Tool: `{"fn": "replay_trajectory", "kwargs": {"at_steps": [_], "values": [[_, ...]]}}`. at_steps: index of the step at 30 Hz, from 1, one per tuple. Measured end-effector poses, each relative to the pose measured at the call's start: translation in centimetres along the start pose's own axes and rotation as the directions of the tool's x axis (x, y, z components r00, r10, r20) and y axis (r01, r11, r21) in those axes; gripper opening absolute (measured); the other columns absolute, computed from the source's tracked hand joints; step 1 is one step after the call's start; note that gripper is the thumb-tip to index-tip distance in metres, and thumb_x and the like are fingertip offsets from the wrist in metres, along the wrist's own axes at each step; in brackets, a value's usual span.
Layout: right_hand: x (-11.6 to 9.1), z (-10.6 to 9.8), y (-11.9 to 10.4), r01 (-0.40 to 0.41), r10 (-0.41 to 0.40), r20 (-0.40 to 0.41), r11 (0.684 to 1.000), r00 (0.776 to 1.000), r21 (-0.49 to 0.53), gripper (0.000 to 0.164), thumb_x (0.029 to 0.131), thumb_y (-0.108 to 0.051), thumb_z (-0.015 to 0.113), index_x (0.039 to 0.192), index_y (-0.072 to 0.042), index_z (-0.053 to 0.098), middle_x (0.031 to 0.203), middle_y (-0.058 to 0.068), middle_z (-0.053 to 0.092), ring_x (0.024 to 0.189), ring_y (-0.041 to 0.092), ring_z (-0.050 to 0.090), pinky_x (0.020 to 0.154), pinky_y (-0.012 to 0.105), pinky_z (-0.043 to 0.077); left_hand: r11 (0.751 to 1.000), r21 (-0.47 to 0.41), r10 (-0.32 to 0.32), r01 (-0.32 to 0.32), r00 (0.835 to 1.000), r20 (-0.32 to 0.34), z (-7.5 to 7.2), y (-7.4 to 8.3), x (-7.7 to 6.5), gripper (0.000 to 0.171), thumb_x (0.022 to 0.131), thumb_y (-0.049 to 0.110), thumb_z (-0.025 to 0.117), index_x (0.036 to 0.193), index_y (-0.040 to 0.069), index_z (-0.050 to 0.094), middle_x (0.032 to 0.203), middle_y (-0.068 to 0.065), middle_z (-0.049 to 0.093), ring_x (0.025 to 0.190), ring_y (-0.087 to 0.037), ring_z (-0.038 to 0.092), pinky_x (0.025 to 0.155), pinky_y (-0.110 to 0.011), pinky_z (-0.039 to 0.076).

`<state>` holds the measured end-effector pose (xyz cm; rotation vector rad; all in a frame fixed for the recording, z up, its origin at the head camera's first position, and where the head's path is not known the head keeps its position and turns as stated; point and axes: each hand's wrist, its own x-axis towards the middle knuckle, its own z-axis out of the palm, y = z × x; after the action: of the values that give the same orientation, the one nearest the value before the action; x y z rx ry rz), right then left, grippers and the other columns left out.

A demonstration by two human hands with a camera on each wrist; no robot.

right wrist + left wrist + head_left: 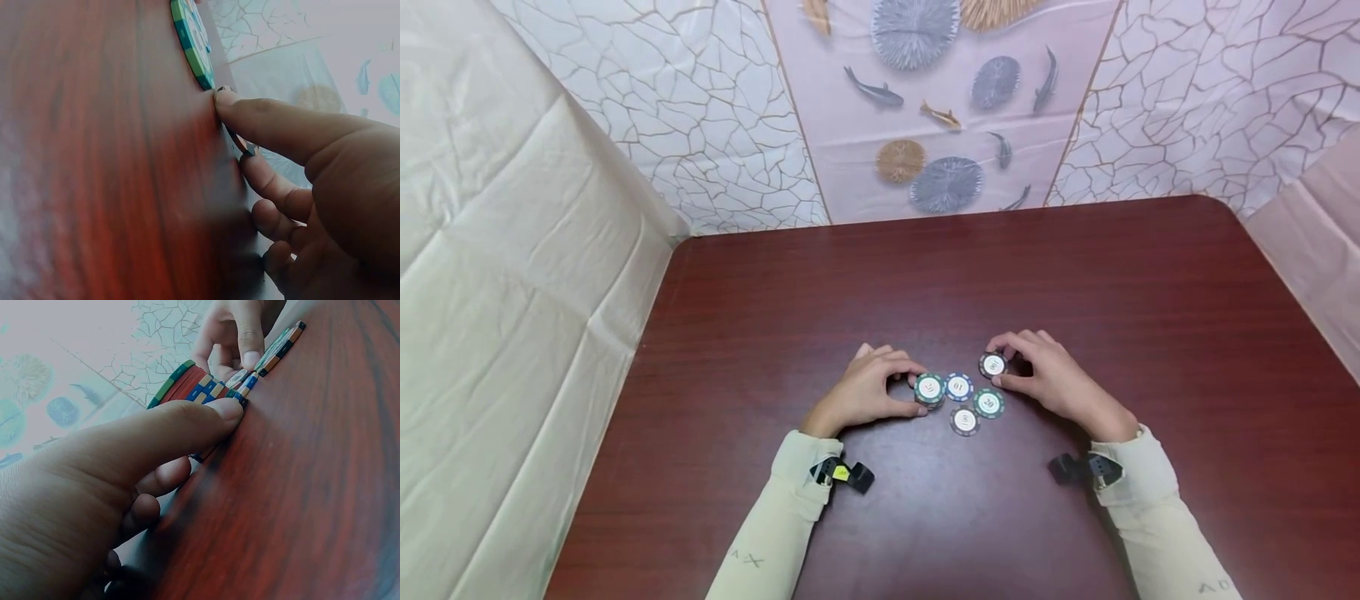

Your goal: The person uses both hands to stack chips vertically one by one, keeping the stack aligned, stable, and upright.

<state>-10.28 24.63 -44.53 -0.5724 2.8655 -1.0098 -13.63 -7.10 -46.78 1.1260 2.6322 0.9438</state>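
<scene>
My left hand (872, 390) grips a short stack of poker chips (929, 388) between thumb and fingers, a green-edged chip on top. Layered edges of the stack (190, 386) show beside the thumb in the left wrist view. To the right, my right hand (1054, 375) pinches a dark-edged poker chip (992, 364) marked 100, its thumb and forefinger at opposite sides of the rim. Between the hands, a blue chip (958, 387) lies against the stack. A green chip (988, 403) and a brown-grey chip (965, 422) lie flat just nearer to me.
The chips lie on a dark red wooden table (775, 292) with rounded far corners. Patterned cloth (737, 117) hangs behind its far edge, and pale cloth (512, 292) drapes along the left side. Each wrist wears a black strapped camera (859, 477).
</scene>
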Motion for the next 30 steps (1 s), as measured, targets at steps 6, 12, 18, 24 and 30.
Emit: {"fn": "replay_trajectory", "kwargs": {"at_steps": [6,12,18,24,30], "values": [[-0.01,0.00,-0.30,0.037,-0.038,-0.008,0.997,0.999,-0.063,0.040,0.091,-0.017,0.083,0.128,-0.017,0.068,0.101,0.002,0.063,0.101,0.029,0.054,0.087,0.052,0.036,1.000,0.005,-0.004,0.004,1.000,-0.007,-0.09,0.02,-0.08,0.045,0.080,0.047,0.091,0.120,0.030,0.078,0.091,0.023,0.061,0.090,-0.002,0.048,0.086,-0.033,0.029],[-0.06,0.16,0.00,0.045,-0.046,-0.028,0.999,0.999,-0.030,0.042,0.089,-0.015,0.085,0.128,-0.014,0.071,0.100,0.002,0.062,0.096,0.025,0.051,0.086,0.045,0.036,1.000,0.007,-0.007,0.007,1.000,0.002,-0.21,-0.01,0.01,0.046,0.080,0.046,0.091,0.120,0.029,0.078,0.091,0.023,0.061,0.092,-0.003,0.049,0.087,-0.033,0.029],[-0.36,0.24,0.04,0.014,-0.013,-0.030,0.999,0.999,0.031,0.042,0.088,-0.017,0.087,0.127,-0.012,0.072,0.102,0.003,0.064,0.099,0.024,0.051,0.087,0.043,0.038,1.000,-0.001,0.001,-0.001,1.000,0.015,-0.24,0.05,0.09,0.046,0.080,0.045,0.092,0.121,0.028,0.078,0.091,0.022,0.061,0.092,-0.003,0.049,0.088,-0.034,0.029],[-0.30,0.27,-0.05,0.035,-0.035,-0.031,0.999,0.999,-0.008,0.040,0.089,-0.018,0.086,0.126,-0.010,0.072,0.104,0.006,0.065,0.102,0.029,0.054,0.092,0.049,0.039,1.000,-0.004,-0.001,0.001,1.000,0.006,-0.27,-0.04,0.01,0.046,0.080,0.044,0.092,0.120,0.029,0.078,0.091,0.022,0.061,0.091,-0.003,0.049,0.087,-0.033,0.029],[-0.54,0.50,0.22,0.074,-0.078,-0.054,0.995,0.995,-0.070,0.039,0.089,-0.016,0.085,0.124,-0.008,0.072,0.105,0.007,0.065,0.101,0.028,0.057,0.090,0.049,0.043,1.000,0.008,0.002,-0.002,1.000,0.009,-0.08,-0.04,0.11,0.046,0.080,0.046,0.091,0.121,0.029,0.078,0.091,0.023,0.061,0.091,-0.003,0.048,0.087,-0.034,0.029]]}}
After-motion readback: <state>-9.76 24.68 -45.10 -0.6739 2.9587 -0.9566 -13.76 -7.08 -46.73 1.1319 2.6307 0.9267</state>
